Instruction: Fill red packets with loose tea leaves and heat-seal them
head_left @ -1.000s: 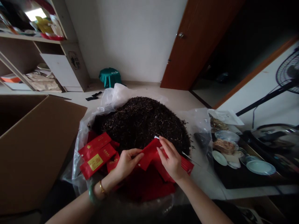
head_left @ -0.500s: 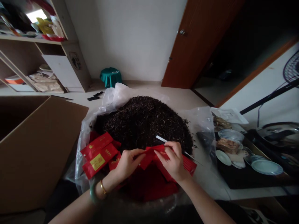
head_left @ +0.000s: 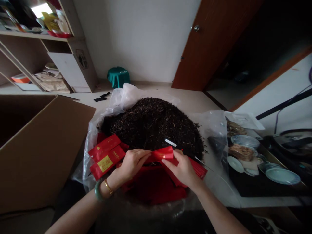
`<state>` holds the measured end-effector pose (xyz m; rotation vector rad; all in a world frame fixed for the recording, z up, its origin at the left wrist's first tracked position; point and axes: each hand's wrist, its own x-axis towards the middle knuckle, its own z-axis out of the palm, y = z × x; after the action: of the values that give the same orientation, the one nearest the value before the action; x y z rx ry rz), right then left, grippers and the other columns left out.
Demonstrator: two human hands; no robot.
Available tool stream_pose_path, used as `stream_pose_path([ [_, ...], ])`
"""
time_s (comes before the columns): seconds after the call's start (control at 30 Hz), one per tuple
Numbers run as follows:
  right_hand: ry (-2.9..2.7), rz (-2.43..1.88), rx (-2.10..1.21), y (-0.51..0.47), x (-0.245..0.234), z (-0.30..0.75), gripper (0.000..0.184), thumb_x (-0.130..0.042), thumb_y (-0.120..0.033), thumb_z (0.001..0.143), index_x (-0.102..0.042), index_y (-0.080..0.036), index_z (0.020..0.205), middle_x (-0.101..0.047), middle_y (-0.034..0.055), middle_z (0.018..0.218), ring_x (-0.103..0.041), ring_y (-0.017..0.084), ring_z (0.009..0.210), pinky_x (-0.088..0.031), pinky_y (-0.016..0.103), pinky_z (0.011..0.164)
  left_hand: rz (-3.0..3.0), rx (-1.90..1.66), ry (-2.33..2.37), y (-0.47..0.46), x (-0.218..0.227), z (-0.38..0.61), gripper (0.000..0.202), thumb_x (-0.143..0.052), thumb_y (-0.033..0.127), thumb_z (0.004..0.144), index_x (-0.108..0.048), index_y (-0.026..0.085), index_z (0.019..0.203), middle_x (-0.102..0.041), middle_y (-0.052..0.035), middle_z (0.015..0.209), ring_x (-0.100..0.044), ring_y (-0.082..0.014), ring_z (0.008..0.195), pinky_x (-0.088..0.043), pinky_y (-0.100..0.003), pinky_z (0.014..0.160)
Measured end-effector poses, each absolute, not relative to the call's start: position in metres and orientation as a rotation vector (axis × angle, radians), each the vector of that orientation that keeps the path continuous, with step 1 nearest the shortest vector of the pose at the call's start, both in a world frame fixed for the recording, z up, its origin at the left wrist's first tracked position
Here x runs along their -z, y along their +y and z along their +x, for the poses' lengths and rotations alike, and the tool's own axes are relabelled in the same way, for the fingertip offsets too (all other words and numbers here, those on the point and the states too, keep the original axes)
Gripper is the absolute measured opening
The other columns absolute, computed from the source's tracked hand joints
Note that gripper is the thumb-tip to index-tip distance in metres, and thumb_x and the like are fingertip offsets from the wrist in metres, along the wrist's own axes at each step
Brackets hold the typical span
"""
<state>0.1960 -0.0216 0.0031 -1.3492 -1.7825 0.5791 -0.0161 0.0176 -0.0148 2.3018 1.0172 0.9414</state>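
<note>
At near side of dark leaf heap (head_left: pixel 151 120), L hand (head_left: pixel 133 164): thumb & fingertips pinched tog., next to no gap; has hold of L end of red packet (head_left: pixel 163 153).
R hand (head_left: pixel 184 170): thumb on near face, fingers behind, parted by pkt thickness only; grips R end of same pkt.
Red packet, posn: held btwn both hands, in front of heap, above dark red pile (head_left: pixel 158 190).
Red packet, look: glossy, bright red, approx. crosswise, R end slightly higher; small gold marks nr ctr, too small to read.
White strip (head_left: pixel 171 142): just beyond held pkt, against heap; exact nature can't tell.
Loose red packets (head_left: pixel 104 145): L of L hand, overlapping; one w/ yellow label (head_left: pixel 105 163).
Packet stack (head_left: pixel 200 169): R of R hand, edges showing.
Clear plastic sheet (head_left: pixel 92 135): around heap, bunched at L & far-L.
L wrist: green bangle (head_left: pixel 97 191) + gold bracelet (head_left: pixel 108 187).
Cardboard box (head_left: pixel 48 152): far L, nr sheet.
Dark tray (head_left: pixel 246 188): R side, w/ dishes.
</note>
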Motion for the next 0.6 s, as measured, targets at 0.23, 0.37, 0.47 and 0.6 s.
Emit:
stream_pose_path([
  [0.23,-1.676,-1.288,-1.047,-0.019,0.0,0.192,0.031,-0.051,-0.041,0.091,-0.072,-0.019,0.088,-0.076,0.0057,0.086,-0.07,0.022,0.084,-0.056,0.037,0.081,2.11,-1.0,1.003,0.014,0.018,-0.01,0.028,-0.046,0.028,0.094,-0.071,0.018,0.104,-0.075,-0.0064,0.094,-0.071,-0.0171,0.081,-0.056,-0.027,0.077],
  [0.37,-1.731,-1.366,-0.538,-0.019,0.007,0.194,0.025,-0.054,-0.036,0.089,-0.073,-0.02,0.091,-0.076,0.0079,0.09,-0.067,0.027,0.1,-0.045,0.047,0.102,1.873,-1.017,1.201,0.023,0.018,-0.012,0.023,-0.055,0.031,0.088,-0.073,0.02,0.099,-0.076,-0.0033,0.09,-0.07,-0.0169,0.074,-0.056,-0.025,0.069],
  [0.47,-1.832,-1.274,-0.668,-0.021,0.003,0.193,0.026,-0.054,-0.034,0.09,-0.071,-0.022,0.105,-0.074,0.0057,0.104,-0.065,0.025,0.107,-0.04,0.047,0.108,1.771,-1.005,1.197,0.029,0.021,-0.016,0.025,-0.056,0.034,0.086,-0.075,0.019,0.091,-0.074,-0.0008,0.071,-0.065,-0.0144,0.058,-0.053,-0.022,0.056],
  [0.6,-1.84,-1.196,-0.988,-0.024,-0.007,0.194,0.03,-0.057,-0.043,0.088,-0.07,-0.026,0.109,-0.073,0.0031,0.11,-0.065,0.025,0.108,-0.04,0.049,0.108,1.76,-1.018,1.118,0.028,0.022,-0.017,0.026,-0.057,0.038,0.086,-0.076,0.021,0.091,-0.076,-0.0018,0.077,-0.066,-0.0159,0.062,-0.055,-0.026,0.062],
])
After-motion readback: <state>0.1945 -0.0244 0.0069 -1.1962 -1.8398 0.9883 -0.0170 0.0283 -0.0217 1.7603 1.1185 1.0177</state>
